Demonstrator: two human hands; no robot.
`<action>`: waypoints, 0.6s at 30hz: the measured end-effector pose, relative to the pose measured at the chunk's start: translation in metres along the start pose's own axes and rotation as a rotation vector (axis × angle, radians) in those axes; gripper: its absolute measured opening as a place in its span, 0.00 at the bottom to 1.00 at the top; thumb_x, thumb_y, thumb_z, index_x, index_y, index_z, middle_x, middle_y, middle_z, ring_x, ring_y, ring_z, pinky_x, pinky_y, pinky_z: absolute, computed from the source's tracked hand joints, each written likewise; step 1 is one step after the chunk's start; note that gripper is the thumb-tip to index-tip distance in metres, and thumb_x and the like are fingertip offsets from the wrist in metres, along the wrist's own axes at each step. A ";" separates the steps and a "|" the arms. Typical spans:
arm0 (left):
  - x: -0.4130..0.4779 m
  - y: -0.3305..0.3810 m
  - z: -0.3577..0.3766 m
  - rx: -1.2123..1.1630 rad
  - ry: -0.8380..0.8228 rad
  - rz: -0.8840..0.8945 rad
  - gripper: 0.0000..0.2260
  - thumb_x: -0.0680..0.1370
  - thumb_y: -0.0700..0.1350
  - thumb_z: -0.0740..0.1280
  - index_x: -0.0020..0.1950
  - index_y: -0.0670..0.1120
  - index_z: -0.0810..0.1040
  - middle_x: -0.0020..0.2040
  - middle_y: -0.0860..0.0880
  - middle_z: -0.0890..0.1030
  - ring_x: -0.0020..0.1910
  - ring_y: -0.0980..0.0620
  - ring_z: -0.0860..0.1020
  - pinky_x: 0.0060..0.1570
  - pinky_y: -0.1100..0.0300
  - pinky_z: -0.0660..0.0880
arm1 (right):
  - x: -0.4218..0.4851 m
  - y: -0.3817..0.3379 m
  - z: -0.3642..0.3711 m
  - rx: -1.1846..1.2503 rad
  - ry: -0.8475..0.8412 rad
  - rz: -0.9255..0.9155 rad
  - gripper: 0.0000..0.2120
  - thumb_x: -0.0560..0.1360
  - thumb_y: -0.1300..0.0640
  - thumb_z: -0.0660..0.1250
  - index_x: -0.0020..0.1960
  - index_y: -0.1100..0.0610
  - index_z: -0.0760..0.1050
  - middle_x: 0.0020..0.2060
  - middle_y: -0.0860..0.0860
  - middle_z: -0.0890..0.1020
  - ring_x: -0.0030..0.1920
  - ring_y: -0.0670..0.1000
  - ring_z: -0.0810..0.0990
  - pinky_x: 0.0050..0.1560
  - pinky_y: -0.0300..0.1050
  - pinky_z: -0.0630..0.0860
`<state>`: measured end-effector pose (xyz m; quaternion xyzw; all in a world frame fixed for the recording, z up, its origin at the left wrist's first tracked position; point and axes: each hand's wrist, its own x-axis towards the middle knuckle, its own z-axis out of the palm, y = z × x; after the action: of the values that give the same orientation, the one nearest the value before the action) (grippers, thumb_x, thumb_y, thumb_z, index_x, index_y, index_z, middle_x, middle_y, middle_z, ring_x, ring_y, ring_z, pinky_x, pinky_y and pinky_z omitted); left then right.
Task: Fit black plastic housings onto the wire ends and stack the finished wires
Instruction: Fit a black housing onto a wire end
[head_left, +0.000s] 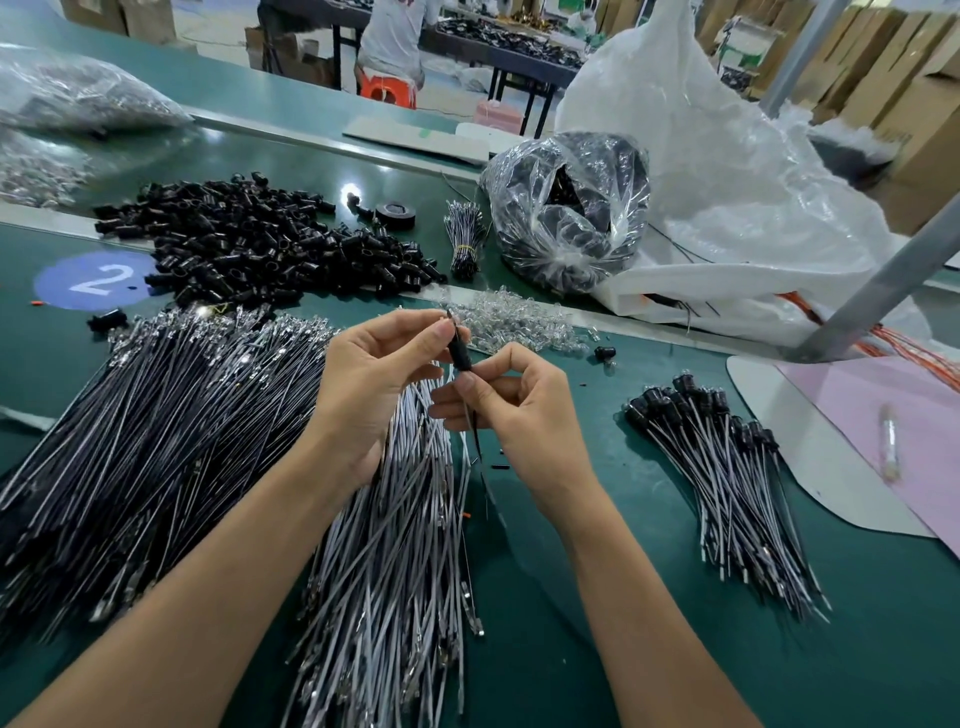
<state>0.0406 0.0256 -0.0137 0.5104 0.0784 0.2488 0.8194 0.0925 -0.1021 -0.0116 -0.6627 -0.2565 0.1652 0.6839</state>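
Green workshop surface (571, 597) is carrying heaps of parts, and both hands are working one piece above it. The left hand (379, 384) is pinching the upper end of a black housing (460, 353) between thumb and forefinger. The right hand (524, 415) is closing its grip on the lower end, where the wire (475, 436) is hanging down.

The terminal is hiding inside the housing, so whether it is seating cannot be told. Pushing off-axis is risking a bent terminal or a half-latched fit. The dangling tail is swinging near the loose wires (395, 519) below and is likely snagging them if lifted fast. A slipping pinch is dropping the piece among unfinished ones, well apart from the finished stack (727, 467) on the right, inviting a mix-up.
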 end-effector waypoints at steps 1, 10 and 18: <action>0.000 0.000 0.000 -0.009 -0.002 -0.001 0.07 0.68 0.43 0.72 0.45 0.43 0.83 0.42 0.47 0.86 0.40 0.54 0.83 0.41 0.65 0.77 | 0.000 0.000 0.000 0.003 0.000 -0.002 0.07 0.77 0.68 0.67 0.42 0.62 0.71 0.37 0.57 0.85 0.36 0.55 0.86 0.36 0.41 0.80; 0.001 -0.001 -0.001 -0.081 -0.056 0.022 0.06 0.70 0.41 0.70 0.45 0.41 0.81 0.43 0.44 0.86 0.39 0.52 0.84 0.38 0.64 0.78 | 0.000 0.001 0.003 0.098 -0.003 -0.018 0.09 0.78 0.69 0.64 0.41 0.61 0.68 0.37 0.58 0.86 0.36 0.56 0.86 0.37 0.44 0.81; 0.003 -0.002 -0.005 -0.070 -0.064 0.055 0.08 0.66 0.45 0.74 0.43 0.45 0.84 0.45 0.43 0.86 0.42 0.51 0.84 0.42 0.63 0.79 | 0.000 -0.001 0.001 0.081 0.013 -0.018 0.09 0.77 0.69 0.65 0.41 0.62 0.69 0.37 0.58 0.85 0.35 0.56 0.86 0.36 0.45 0.82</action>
<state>0.0419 0.0300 -0.0170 0.4912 0.0296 0.2573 0.8316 0.0919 -0.1010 -0.0110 -0.6330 -0.2512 0.1651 0.7134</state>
